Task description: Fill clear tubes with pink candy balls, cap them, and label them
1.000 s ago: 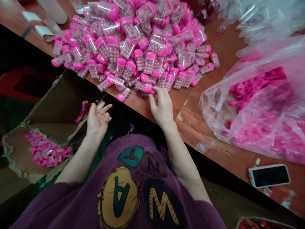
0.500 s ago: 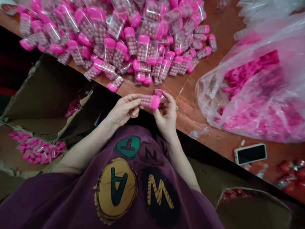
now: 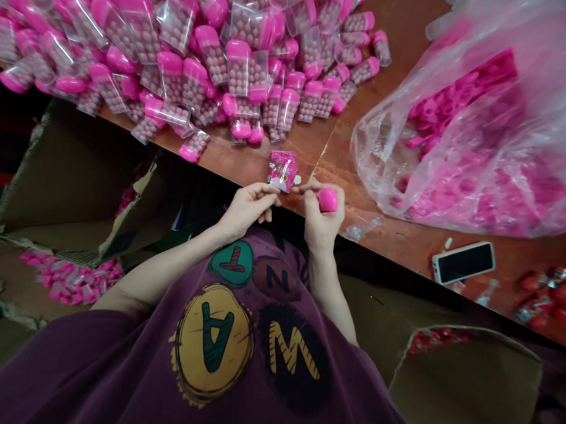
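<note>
At the table's front edge, my left hand (image 3: 251, 209) pinches the lower corner of a small printed pink wrapper (image 3: 282, 169), flat and shiny. My right hand (image 3: 323, 223) is curled round a small candy bottle, of which only the pink cap (image 3: 328, 200) shows above the fingers; its body is hidden in the palm. The right index finger stretches out to the wrapper's lower right edge. Just beyond lies a heap of clear bottles (image 3: 194, 82) with pink caps, filled with small pale pink balls.
A clear plastic bag (image 3: 373, 141) of pink caps rests on the right of the table (image 3: 335, 158). Nearer me lie a phone (image 3: 464, 263) and red wrapped pieces (image 3: 547, 295). Below the edge stand cardboard boxes (image 3: 66, 167) (image 3: 467, 379), with pink pieces (image 3: 74, 279) at the left.
The bottle, held between both hands before, is now in my right hand alone, farther right. My left hand has come to the wrapper, which now shows fully. The view has shifted slightly.
</note>
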Demonstrator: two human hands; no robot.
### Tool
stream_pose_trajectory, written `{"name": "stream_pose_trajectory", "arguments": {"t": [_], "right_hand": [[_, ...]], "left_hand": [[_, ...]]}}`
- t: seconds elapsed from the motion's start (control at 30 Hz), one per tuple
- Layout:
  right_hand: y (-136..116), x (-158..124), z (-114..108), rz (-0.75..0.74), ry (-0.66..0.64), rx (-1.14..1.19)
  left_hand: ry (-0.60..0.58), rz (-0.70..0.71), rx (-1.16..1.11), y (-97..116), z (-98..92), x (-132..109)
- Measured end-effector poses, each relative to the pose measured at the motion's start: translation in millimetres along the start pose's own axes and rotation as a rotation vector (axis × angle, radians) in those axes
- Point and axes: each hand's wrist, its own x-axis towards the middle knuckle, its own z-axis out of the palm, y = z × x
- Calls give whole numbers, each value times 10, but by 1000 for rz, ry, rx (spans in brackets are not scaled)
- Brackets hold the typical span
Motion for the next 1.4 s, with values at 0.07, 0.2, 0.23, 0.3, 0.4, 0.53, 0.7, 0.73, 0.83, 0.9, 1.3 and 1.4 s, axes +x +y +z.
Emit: {"name": "stream_pose_trajectory", "arguments": {"t": [0.07,0.2,0.23,0.3,0.4,0.53,0.7,0.73,0.83,0.9,1.3,1.4], "right_hand": [[20,116,-53,-128,-57,-179],[26,188,-61,-282,-365,-656],[31,177,-39,-282,-407,-768],[56,146,13,-284,-434,-951],[130,118,67,-358,-407,-1060],[252,119,44,-475,-323,-976],[318,116,-63,-581,-177,-808],[318,117,-83,-624,-151,-796],[309,124,-121,-720,-122,-778],[299,119,-115,-719,-161,-743],[-3,-32,171,381,-133,358],[-86,-38,175,419,-107,440]], "left_hand": [[89,60,89,2,-53,62],[89,231,285,52,-132,246],[63,253,344,73,-139,287],[25,275,472,117,-139,347],[22,296,600,164,-117,379],[32,298,571,180,-100,379],[102,213,361,195,-91,328],[138,200,322,204,-82,301],[99,60,228,242,-40,214],[-8,-56,125,270,-19,175],[23,40,-33,181,48,110],[62,63,-28,148,99,92]]}}
